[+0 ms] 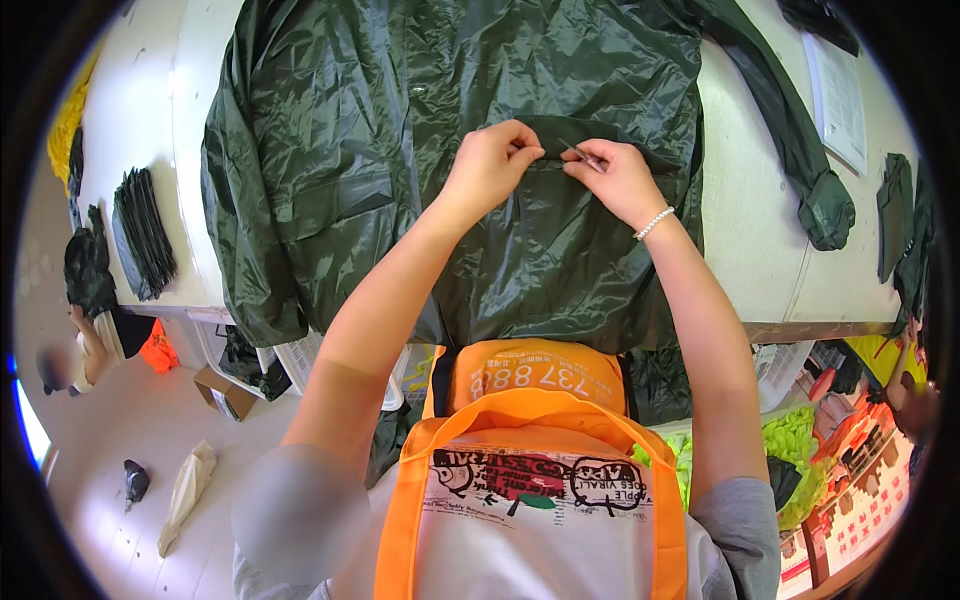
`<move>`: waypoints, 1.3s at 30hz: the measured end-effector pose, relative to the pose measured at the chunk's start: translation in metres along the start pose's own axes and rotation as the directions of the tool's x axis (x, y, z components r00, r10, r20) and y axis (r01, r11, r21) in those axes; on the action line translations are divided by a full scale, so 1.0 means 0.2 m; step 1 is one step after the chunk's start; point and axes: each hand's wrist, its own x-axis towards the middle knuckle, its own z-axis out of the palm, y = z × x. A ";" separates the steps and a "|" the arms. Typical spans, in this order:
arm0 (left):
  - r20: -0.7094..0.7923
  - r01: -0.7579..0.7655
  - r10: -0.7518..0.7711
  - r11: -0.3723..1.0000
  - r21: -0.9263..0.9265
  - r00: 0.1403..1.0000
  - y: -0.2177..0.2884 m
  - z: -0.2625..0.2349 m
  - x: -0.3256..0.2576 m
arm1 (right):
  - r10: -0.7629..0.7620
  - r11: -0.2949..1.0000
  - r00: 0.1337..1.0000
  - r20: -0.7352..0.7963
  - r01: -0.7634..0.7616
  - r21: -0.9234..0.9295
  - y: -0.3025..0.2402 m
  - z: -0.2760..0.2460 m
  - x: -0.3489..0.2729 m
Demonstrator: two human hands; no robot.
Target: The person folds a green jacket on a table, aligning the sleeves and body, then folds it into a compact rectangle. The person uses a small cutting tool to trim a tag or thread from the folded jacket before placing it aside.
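Observation:
A dark green shiny jacket (540, 260) lies spread on the table in front of me. My left hand (495, 160) is closed in a pinch at the raised pocket flap (570, 130) right of the jacket's middle. Whether its fingertips hold cloth or a thread is too small to tell. Just to the right, my right hand (622, 180) grips a small, slim pointed tool (588, 157), partly covered by the fingers, like thread snips. Its tip points toward my left fingertips, at the pocket opening.
On the pale table (190, 90), a stack of dark folded pieces (145, 232) lies left and white paper (838, 100) right. White crates with dark cloth stand below the edge. A cardboard box (224, 393) is on the floor. Other people work at both sides.

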 end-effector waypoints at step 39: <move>-0.067 0.040 -0.035 0.996 0.078 0.997 -0.03 0.08 -0.03 | 0.060 0.987 0.989 0.138 -0.037 -0.158 -0.15 0.01 0.08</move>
